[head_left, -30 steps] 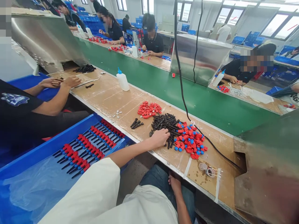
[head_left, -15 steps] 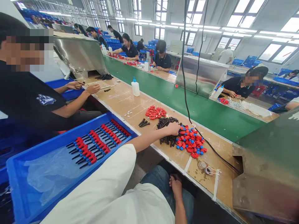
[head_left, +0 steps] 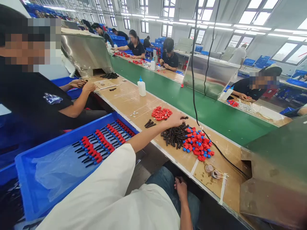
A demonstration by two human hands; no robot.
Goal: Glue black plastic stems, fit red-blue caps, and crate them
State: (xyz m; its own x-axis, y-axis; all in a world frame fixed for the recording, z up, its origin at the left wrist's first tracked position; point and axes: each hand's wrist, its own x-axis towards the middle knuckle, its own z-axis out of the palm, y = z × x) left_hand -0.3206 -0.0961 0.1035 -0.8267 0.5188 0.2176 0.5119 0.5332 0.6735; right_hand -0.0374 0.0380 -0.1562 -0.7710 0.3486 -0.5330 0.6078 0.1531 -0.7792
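My left hand (head_left: 175, 120) is stretched out over the desk (head_left: 129, 100), fingers closed narrowly on a small black piece (head_left: 184, 118) that pokes out past my fingertips. It sits just above the far edge of the pile of black pins (head_left: 174, 135), which lies touching the heap of red and blue caps (head_left: 198, 143) on its right. My right hand (head_left: 181, 188) rests on my thigh below the desk's near edge, fingers loosely curled, holding nothing that I can see.

Just beyond my left hand is a smaller red pile (head_left: 161, 113), and beside it a few loose black pins (head_left: 150, 124). Between those piles and the white glue bottle (head_left: 141, 87) the brown desk surface is bare apart from some tiny pale bits. A black cable (head_left: 195, 95) hangs down from above and runs across the desk past the red and blue caps toward the metal housing (head_left: 273, 179) at my right, which closes that side off. The green conveyor belt (head_left: 192, 102) runs along the desk's far edge.

To my left, against the near edge, a blue tray (head_left: 26, 179) holds rows of finished red-and-black pieces (head_left: 103, 143) on its right part and a clear plastic sheet on the rest. A neighbour in a black shirt (head_left: 31, 95) works further left, both hands at the desk's edge.
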